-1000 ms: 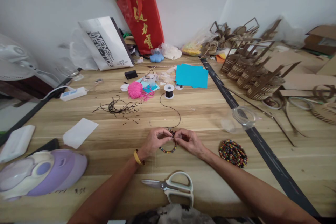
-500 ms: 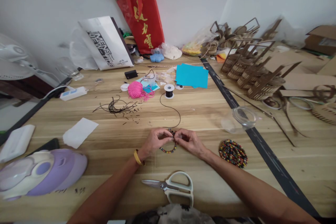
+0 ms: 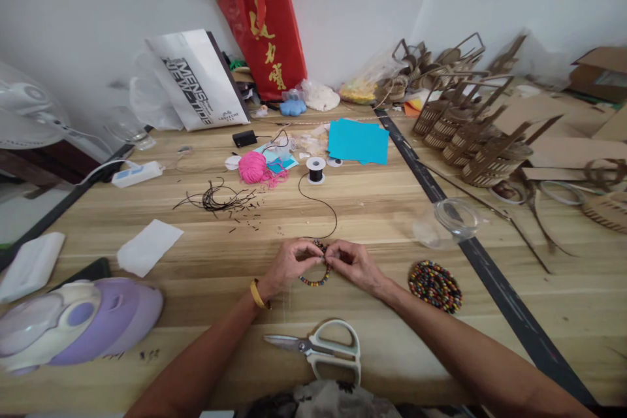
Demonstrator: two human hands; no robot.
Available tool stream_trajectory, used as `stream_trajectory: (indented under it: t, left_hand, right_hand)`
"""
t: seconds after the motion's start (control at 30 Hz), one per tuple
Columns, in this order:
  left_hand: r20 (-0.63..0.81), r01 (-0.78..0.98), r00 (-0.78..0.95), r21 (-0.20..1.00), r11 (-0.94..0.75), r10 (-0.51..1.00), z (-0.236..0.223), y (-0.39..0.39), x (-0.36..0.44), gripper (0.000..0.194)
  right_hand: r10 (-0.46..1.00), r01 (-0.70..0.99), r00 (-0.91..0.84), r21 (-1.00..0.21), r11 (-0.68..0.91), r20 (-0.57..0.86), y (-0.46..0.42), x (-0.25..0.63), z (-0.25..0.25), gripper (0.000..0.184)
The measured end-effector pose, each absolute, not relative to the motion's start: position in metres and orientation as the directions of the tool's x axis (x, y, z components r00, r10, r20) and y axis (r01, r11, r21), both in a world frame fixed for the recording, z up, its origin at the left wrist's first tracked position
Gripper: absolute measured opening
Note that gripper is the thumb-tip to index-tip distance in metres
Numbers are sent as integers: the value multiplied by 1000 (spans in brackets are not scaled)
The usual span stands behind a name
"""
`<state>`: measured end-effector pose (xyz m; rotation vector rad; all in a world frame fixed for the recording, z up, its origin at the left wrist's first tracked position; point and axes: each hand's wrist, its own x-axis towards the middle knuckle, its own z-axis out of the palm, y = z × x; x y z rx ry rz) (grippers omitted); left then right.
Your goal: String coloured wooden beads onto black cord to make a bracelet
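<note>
A small loop of multicoloured beads [image 3: 315, 283] hangs between my hands, low over the wooden table. My left hand [image 3: 292, 258] pinches it from the left, thumb and forefinger together. From the right, my right hand [image 3: 353, 264] pinches the same loop close to the left fingertips. The fingers partly hide the loop's top. Black cord runs from a white spool [image 3: 316, 171] toward the hands. Scissors with pale handles [image 3: 334, 347] lie nearer my body, blades pointing left. To the right of my right hand lies a coiled heap of beads [image 3: 435, 287].
Cut black cords [image 3: 215, 197] and a pink yarn ball [image 3: 253, 168] lie ahead on the left. Blue sheets [image 3: 358, 142] are farther back. A clear round container [image 3: 455, 219] and woven baskets [image 3: 494, 157] stand right. A purple and white appliance [image 3: 108, 320] occupies the left.
</note>
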<state>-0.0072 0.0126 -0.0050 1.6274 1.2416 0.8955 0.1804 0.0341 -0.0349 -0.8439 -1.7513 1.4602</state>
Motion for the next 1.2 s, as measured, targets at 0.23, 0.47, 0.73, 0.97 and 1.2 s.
stream_trajectory:
  t: [0.23,0.47,0.73,0.97,1.2]
  left_hand:
    - [25,389,255,912,-126,967,2,11,-5,8]
    - [41,378,272,914,-146,961,1,12,-5,7]
    - [-5,318,249,945,-77,969,-1,11,-5,10]
    - [-23,291,250,955,-52,968,-2,12,-6,11]
    - [45,364,281,919,-150,959,3,13,-6,11]
  right_hand:
    - [823,27,-554,-986,167,124,34,180,-35,23]
    - [821,5,-562,-991,131,106,34,181,-37,23]
    - [821,9,-561,-992,128,101,34,181,-38,26]
    - [818,11,-564,-990,140,109,34,181,-36,23]
    - [814,8,-570,-989,145,115,34,181,-38,25]
